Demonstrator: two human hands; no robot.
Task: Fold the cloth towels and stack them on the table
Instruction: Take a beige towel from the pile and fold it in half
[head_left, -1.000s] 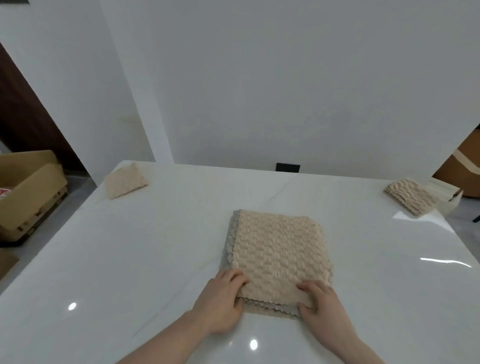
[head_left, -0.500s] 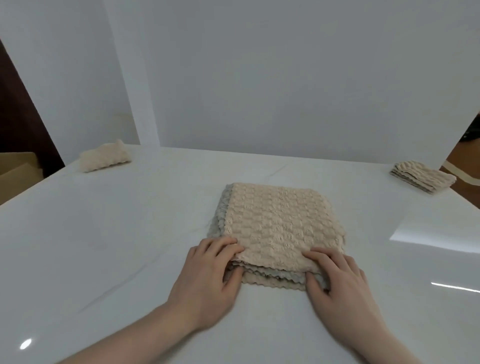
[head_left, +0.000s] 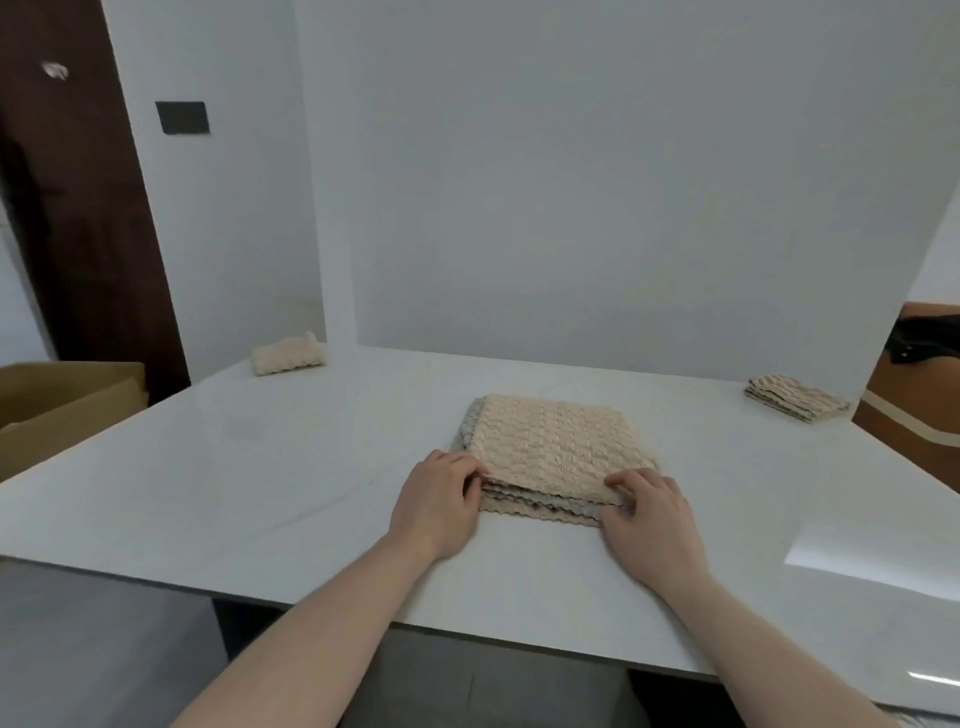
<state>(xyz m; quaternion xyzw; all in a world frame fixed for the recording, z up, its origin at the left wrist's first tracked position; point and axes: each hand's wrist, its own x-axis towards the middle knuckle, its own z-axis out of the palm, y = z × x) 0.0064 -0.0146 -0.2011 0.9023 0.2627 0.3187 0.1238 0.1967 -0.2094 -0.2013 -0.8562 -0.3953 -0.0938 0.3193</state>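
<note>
A folded beige towel (head_left: 556, 447) with a wavy texture lies in the middle of the white table (head_left: 291, 467), its layered scalloped edges facing me. My left hand (head_left: 439, 501) pinches the near left corner of the top layers. My right hand (head_left: 652, 517) pinches the near right corner, fingers on top and thumb beneath. The top layers are raised slightly at the near edge. A small folded beige towel (head_left: 288, 355) sits at the far left corner. A stack of folded beige towels (head_left: 795, 397) sits at the far right.
A white wall panel stands right behind the table. A cardboard box (head_left: 57, 405) is on the floor to the left, by a dark door (head_left: 78, 208). Brown boxes (head_left: 919, 410) stand to the right. The table's near edge runs just under my forearms.
The camera has tilted up and pulled back, so the table's near edge now shows. Both hands stay at the near corners and have lifted the top layers a little.
</note>
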